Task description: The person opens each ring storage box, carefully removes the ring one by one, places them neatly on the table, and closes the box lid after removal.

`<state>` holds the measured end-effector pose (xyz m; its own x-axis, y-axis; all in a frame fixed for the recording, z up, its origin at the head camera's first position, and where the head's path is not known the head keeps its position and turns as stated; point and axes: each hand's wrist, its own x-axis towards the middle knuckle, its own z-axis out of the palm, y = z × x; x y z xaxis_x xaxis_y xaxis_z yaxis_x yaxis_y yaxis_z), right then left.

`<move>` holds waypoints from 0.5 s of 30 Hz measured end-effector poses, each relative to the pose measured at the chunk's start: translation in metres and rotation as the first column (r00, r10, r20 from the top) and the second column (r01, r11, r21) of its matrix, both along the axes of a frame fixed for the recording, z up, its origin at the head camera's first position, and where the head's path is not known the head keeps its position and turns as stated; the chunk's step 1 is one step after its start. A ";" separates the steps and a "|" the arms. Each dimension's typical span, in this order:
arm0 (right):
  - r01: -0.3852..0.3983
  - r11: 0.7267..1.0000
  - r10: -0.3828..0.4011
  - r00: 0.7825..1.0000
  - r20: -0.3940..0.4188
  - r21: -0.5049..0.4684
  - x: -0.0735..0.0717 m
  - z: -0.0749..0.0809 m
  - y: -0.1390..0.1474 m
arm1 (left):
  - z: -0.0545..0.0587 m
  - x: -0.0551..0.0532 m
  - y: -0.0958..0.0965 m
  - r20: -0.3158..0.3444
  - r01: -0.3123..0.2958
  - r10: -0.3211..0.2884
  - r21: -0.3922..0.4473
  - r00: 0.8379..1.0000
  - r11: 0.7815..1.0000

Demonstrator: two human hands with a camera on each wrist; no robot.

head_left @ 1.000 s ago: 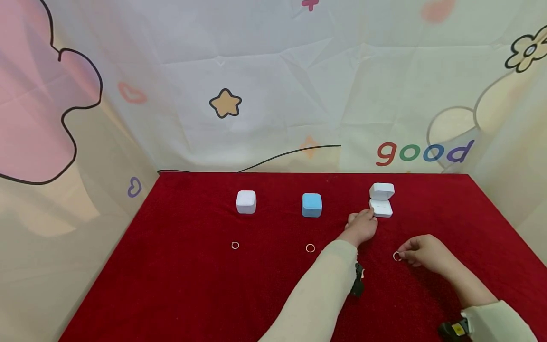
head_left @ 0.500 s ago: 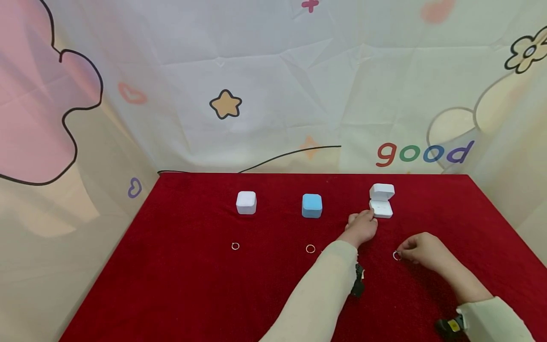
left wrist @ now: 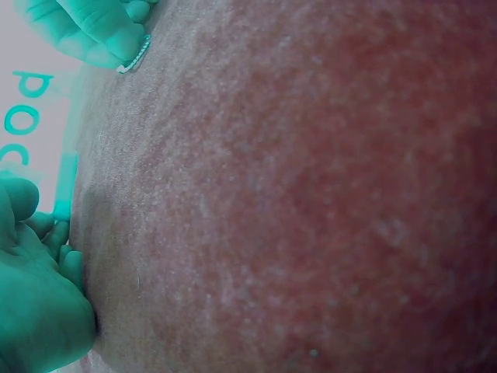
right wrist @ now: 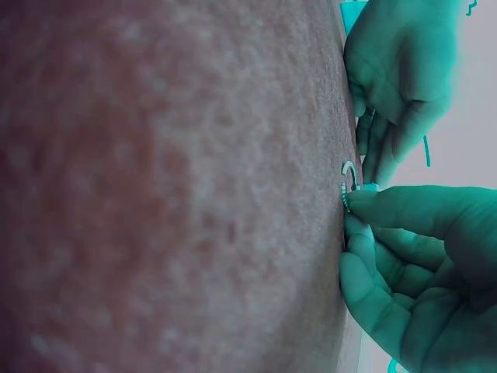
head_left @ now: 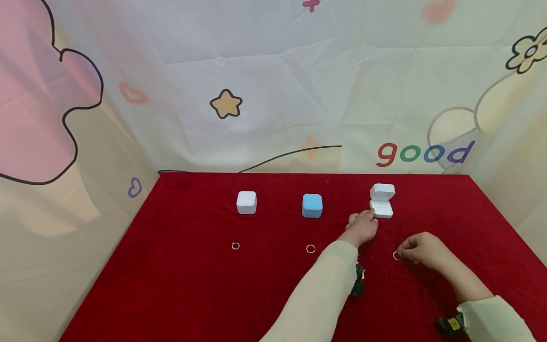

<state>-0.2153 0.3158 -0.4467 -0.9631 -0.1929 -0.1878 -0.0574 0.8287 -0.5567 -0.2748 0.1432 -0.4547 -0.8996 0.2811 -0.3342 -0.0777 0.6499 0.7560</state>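
Note:
At the right of the red tabletop, a white ring box (head_left: 381,209) stands with its lid raised and its inside facing me. My left hand (head_left: 361,226) reaches to its front left corner, one finger touching the edge. The right wrist view shows that hand's fingers fairly straight. Nearer to me, my right hand (head_left: 423,251) pinches a ring (head_left: 396,256) between thumb and forefinger, low over the cloth. In the right wrist view the ring (right wrist: 345,194) shows a row of tiny bumps along its band. The curled fingers hide part of it.
A closed white box (head_left: 246,203) and a closed blue box (head_left: 312,205) stand left of the opened one. A ring lies before each: a small ring (head_left: 235,246) and a larger ring (head_left: 310,249). A printed curtain (head_left: 273,95) hangs behind the table.
My right hand has lifted very slightly and shifted a little, keeping the ring in its pinch. My left hand stays at the opened box.

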 end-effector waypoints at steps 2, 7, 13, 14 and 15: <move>-0.003 1.000 0.003 1.000 0.006 -0.002 0.000 0.000 0.001 | 0.000 0.000 0.000 -0.008 0.002 -0.002 -0.003 1.000 1.000; -0.003 1.000 0.004 1.000 0.027 -0.016 -0.001 0.002 0.001 | 0.000 0.001 0.000 -0.023 -0.006 0.006 -0.005 1.000 1.000; 0.000 1.000 0.001 0.999 0.037 -0.027 -0.001 0.002 0.000 | -0.002 0.001 0.001 -0.022 -0.007 0.007 -0.007 1.000 1.000; 0.000 1.000 0.001 0.999 0.039 -0.030 -0.001 0.002 0.000 | -0.002 0.001 0.001 -0.024 -0.005 0.005 -0.010 1.000 1.000; 0.000 0.999 0.001 0.999 0.041 -0.033 -0.001 0.002 0.001 | -0.002 0.002 0.001 -0.024 -0.006 0.006 -0.010 1.000 1.000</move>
<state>-0.2166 0.3165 -0.4448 -0.9546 -0.2004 -0.2204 -0.0348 0.8100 -0.5854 -0.2732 0.1444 -0.4564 -0.9091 0.2725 -0.3152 -0.0634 0.6571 0.7511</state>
